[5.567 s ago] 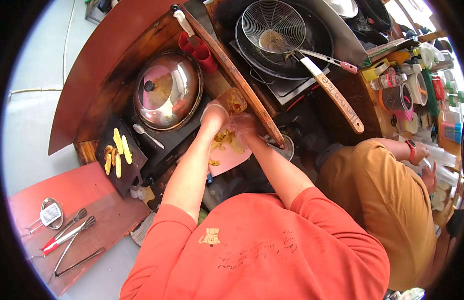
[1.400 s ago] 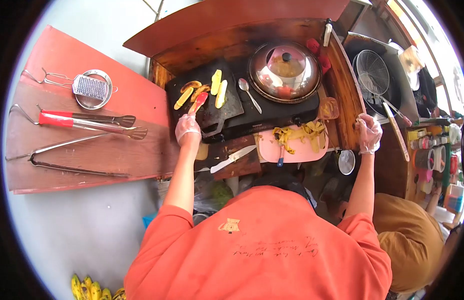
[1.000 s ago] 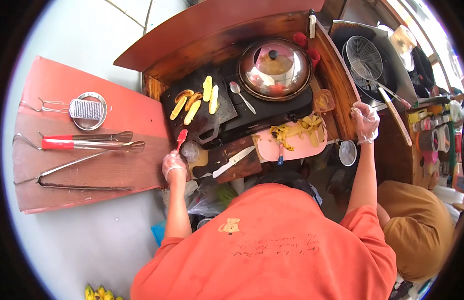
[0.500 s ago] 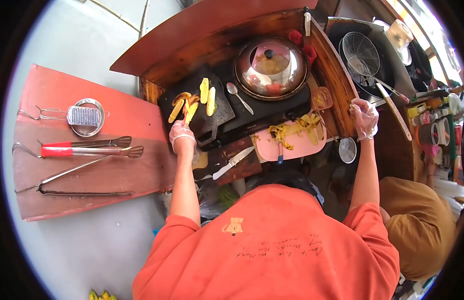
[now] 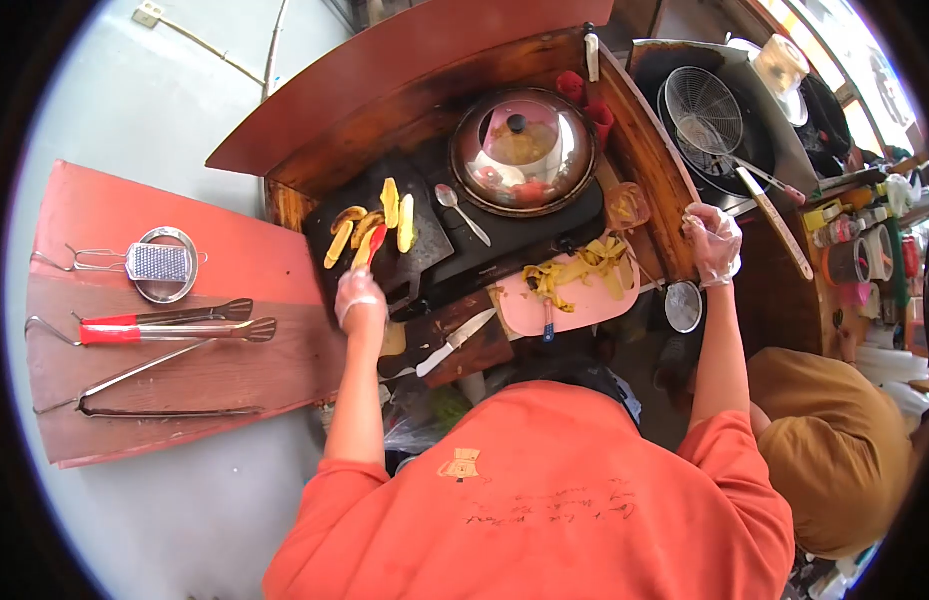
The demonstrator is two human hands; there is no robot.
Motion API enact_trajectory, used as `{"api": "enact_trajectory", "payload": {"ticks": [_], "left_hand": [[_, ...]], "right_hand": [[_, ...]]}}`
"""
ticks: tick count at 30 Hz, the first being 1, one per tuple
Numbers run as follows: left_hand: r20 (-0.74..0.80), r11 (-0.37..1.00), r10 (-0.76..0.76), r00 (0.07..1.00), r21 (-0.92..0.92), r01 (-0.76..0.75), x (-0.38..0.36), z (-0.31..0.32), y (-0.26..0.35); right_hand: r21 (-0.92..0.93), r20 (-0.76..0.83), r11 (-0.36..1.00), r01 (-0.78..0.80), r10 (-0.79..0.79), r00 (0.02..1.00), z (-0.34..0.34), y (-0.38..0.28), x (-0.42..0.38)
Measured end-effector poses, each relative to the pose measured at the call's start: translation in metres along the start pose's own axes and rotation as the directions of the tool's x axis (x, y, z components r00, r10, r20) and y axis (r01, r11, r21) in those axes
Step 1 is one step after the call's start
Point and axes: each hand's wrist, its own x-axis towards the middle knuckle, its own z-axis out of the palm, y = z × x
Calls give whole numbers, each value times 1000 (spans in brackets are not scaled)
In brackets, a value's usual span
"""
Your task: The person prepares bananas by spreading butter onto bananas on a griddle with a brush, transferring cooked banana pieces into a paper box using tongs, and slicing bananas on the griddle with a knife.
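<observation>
In the head view, my gloved left hand (image 5: pixel 361 298) is closed around a red-headed utensil (image 5: pixel 377 238), perhaps a spatula or brush; its handle is hidden. That utensil's head touches the banana pieces (image 5: pixel 364 228), some yellow and some browned, on the black griddle plate (image 5: pixel 422 240). At the right, my gloved right hand (image 5: pixel 713 245) has its fingers curled over the top of the wooden side board (image 5: pixel 656 170). A metal spoon (image 5: pixel 462 214) lies between the griddle plate and a round pan with a domed glass lid (image 5: pixel 524 150).
Banana peels (image 5: pixel 574 275) lie on a pink cutting board (image 5: pixel 574 312), with a white-handled knife (image 5: pixel 454 343) to its left. Tongs (image 5: pixel 179 327) and a grater (image 5: pixel 164 262) rest on the red side table (image 5: pixel 94 215). A person in brown (image 5: pixel 834 450) is at the right.
The camera view has shifted slightly. My left hand has shifted a little with the utensil, whose red head now shows more clearly beside the banana pieces. My right hand stays at the board.
</observation>
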Motion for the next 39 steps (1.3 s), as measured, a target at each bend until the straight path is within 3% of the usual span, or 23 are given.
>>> {"api": "enact_trajectory", "payload": {"ticks": [2,4,6,8,11,12,14,18,20,22,24,27,28,30,37,39], "left_hand": [[122,995,-54,991,90,44,-24,-10,-6],[231,991,-135,963,48,128,-47,-22,8],[167,1000,20,986,-24,-16,-55,5,2],[138,998,-55,989,2,55,-47,6,36],[74,998,-38,997,-42,42,-17,65,31],[90,930,-161,983,-320,182,-8,89,23],[141,762,-281,949,-569,310,-1,95,26],[36,831,-282,959,-490,263,7,47,39],[403,472,-390,828,-684,556,16,63,11],[423,364,-414,806,-735,573,15,45,7],[15,883,-245,969,-409,230,17,31,10],[87,913,-150,985,-370,172,30,-17,64],[9,943,-11,1000,-332,14,49,60,16],[40,996,93,995,-21,-92,36,34,37],[48,985,-136,989,-95,141,-11,12,10],[8,995,-74,997,-65,74,14,4,22]], "right_hand": [[-9,-10,1000,14,-14,1000,-2,-1,3],[-21,-15,999,28,-28,1000,-1,4,0],[-36,-2,998,44,-45,999,-3,6,0],[-50,-19,999,21,-22,1000,0,0,1],[-34,-18,999,7,-8,1000,1,3,0],[-42,-24,999,14,-15,1000,1,4,0],[-44,-8,999,19,-19,1000,0,2,1],[9,-3,1000,-5,5,1000,1,2,-1],[23,-1,999,-27,27,1000,1,2,-1],[23,-5,1000,14,-14,1000,-1,6,-1],[17,-14,1000,17,-16,1000,-2,9,0],[19,-5,1000,-3,3,1000,-1,2,-1],[24,3,999,-24,23,1000,-1,-3,-1],[22,1,999,-45,45,999,0,-4,-1],[44,-15,998,-38,39,999,-1,8,0],[45,-20,999,-31,32,999,1,0,-1]]}}
